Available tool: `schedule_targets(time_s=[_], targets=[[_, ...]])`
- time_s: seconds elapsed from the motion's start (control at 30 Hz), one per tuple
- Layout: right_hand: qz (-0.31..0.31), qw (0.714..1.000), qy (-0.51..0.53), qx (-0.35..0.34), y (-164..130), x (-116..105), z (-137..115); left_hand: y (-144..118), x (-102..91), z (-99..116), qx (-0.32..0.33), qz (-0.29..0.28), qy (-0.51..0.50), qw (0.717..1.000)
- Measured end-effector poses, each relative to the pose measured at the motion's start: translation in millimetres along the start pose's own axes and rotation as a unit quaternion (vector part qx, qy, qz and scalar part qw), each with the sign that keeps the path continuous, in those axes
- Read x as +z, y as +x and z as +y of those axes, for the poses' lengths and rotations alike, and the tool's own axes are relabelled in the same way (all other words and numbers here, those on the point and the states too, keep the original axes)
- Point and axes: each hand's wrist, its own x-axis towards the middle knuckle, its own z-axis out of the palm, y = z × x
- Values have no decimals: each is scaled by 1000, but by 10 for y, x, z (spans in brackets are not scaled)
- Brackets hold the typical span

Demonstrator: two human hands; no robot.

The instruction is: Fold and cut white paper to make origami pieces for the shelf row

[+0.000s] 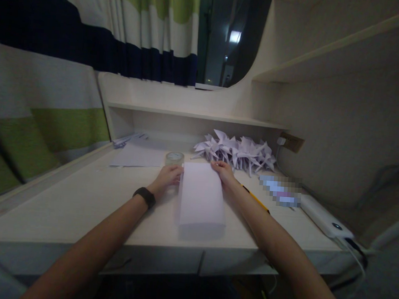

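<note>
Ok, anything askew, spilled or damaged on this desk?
Nothing spilled or damaged. The white paper lies flat, both the left hand and right hand at its far edge; its near end slightly overhangs the desk front. The folded paper pile looks loosely heaped.

The folded paper sheet (201, 197) is plain white, as is the heap of folded paper shapes (235, 151). The tabletop (79, 205) is pale cream woodgrain. The curtain (53, 89) carries broad white, green and navy bands. The wristband (144, 196) is black, the pencil (255, 199) yellow.
</note>
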Motion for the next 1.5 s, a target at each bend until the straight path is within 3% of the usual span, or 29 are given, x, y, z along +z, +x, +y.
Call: schedule_targets(time_s=[0.23, 0.43, 0.53, 0.63, 0.7, 0.9, 1.03, 1.33, 1.5], targets=[[-4, 999, -30, -24, -100, 83, -47, 74, -22, -53, 45, 66, 16, 997], [28, 999, -34, -21, -159, 177, -50, 71, -30, -71, 82, 56, 40, 994], [14, 999, 12, 43, -229, 204, -88, 66, -29, -82, 89, 68, 36, 993], [-45, 986, 63, 149, -334, 217, -148, 74, -33, -85, 93, 97, 30, 990], [-70, 979, 64, 179, -399, 220, -174, 84, -36, -82, 97, 107, 29, 989], [-71, 993, 39, 87, -362, 223, -120, 100, -25, -90, 79, 91, 16, 993], [-32, 998, 6, 46, -267, 212, -113, 96, -15, -84, 85, 88, 18, 992], [-27, 995, -69, -65, -219, 199, -166, 60, -4, 34, 158, 101, 77, 979], [-11, 981, -91, -172, -238, 182, -319, -58, 9, 221, 237, 109, 154, 953]])
